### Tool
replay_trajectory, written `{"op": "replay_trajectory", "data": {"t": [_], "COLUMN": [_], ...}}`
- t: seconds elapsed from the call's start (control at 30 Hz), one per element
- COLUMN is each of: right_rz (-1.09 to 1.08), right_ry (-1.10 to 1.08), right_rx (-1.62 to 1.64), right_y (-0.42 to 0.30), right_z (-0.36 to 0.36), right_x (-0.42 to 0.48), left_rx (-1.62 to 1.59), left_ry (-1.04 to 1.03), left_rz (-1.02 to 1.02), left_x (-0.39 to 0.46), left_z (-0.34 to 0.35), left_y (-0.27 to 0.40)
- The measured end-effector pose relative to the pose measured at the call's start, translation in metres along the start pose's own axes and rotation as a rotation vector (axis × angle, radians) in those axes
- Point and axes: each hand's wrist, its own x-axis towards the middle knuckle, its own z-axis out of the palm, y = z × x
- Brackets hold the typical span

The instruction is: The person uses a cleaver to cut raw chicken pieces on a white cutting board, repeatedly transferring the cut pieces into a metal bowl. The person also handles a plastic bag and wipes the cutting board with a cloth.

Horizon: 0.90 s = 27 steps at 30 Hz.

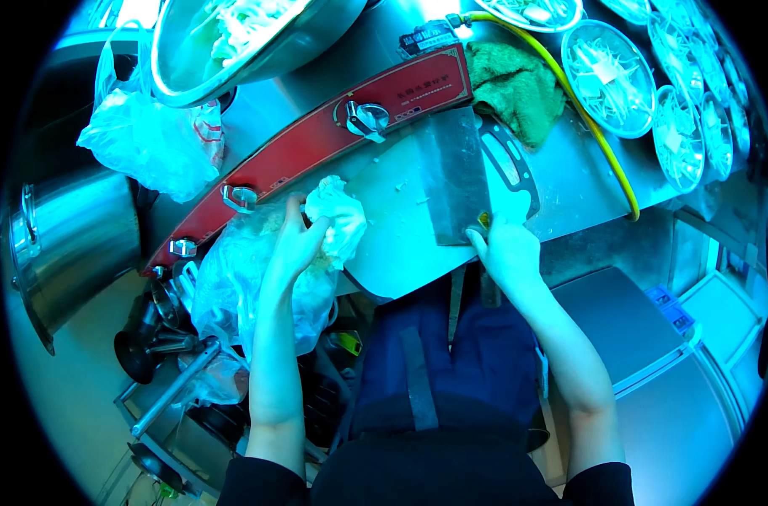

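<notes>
My left hand (300, 237) has its thumb and fingers around the left side of a pale, crinkled leafy vegetable piece (338, 221), over the left end of the cutting board (390, 253). Just beside that hand a clear plastic bag (226, 284) hangs at the counter's edge, with pale contents. My right hand (507, 250) grips the handle of a wide-bladed cleaver (457, 177), whose blade lies over the right part of the board. Small pale scraps (402, 186) lie on the board, left of the blade.
Behind the board runs a red stove panel with knobs (365, 120). A metal basin (257, 76) of pale shreds stands at the back left. To the right are a green cloth (517, 88), a yellow hose (586, 114) and several filled bowls (608, 79). A large steel pot (87, 234) is far left.
</notes>
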Motion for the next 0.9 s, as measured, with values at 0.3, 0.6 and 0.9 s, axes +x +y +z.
{"op": "replay_trajectory", "data": {"t": [0.3, 0.6, 0.9], "right_rz": [-0.785, -1.039, -1.071], "right_ry": [0.257, 0.239, 0.165], "right_rx": [0.386, 0.435, 0.538], "right_y": [-0.091, -0.097, -0.110], "right_z": [0.020, 0.064, 0.055], "right_x": [0.032, 0.046, 0.061], "left_rx": [0.160, 0.168, -0.152], "left_ry": [0.009, -0.053, -0.239], "left_rz": [0.082, 0.198, 0.157], "left_x": [0.002, -0.002, 0.015], "left_z": [0.011, 0.003, -0.022], "left_y": [0.022, 0.014, -0.007]}}
